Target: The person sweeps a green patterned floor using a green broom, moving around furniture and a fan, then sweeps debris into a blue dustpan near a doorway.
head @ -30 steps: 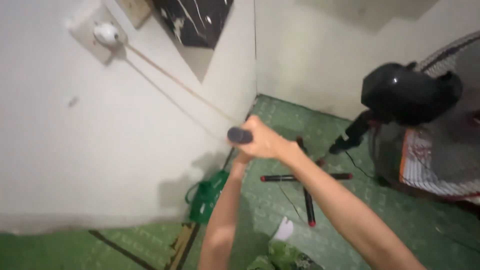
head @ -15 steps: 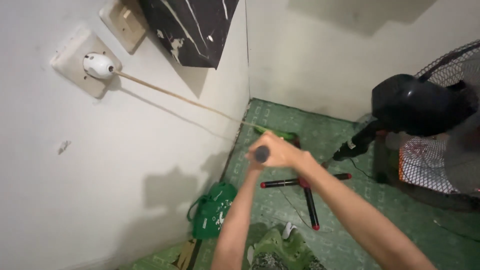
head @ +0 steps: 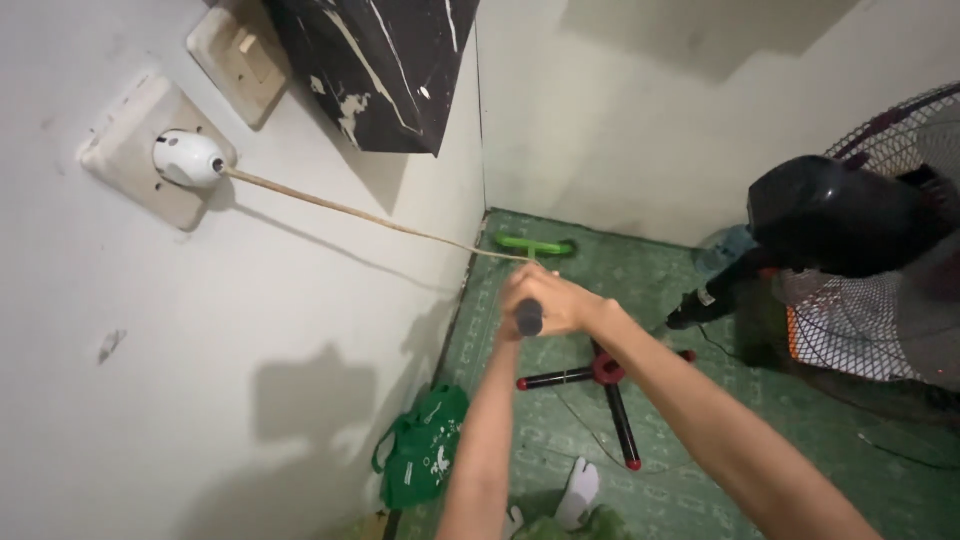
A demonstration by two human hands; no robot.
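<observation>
Both my hands are clasped on the dark grip end of a long handle (head: 528, 319), held out in front of me. My left hand (head: 511, 298) is on the wall side and my right hand (head: 572, 303) wraps over the handle from the right. Beyond my hands, the green brush head (head: 537, 244) lies on the green patterned floor (head: 600, 270), close to the room's corner. The shaft between grip and head is hidden behind my hands.
A white plug (head: 188, 158) sits in a wall socket, its tan cord (head: 350, 213) stretching toward my hands. A standing fan with a black motor (head: 835, 215) and a cross base (head: 607, 372) stands at the right. A green bag (head: 425, 457) leans on the left wall. A dark marbled slab (head: 380, 60) juts out above.
The green brush head has come into view and moved out toward the corner. My hands shifted a little right and lower, and the grip end now points down at me.
</observation>
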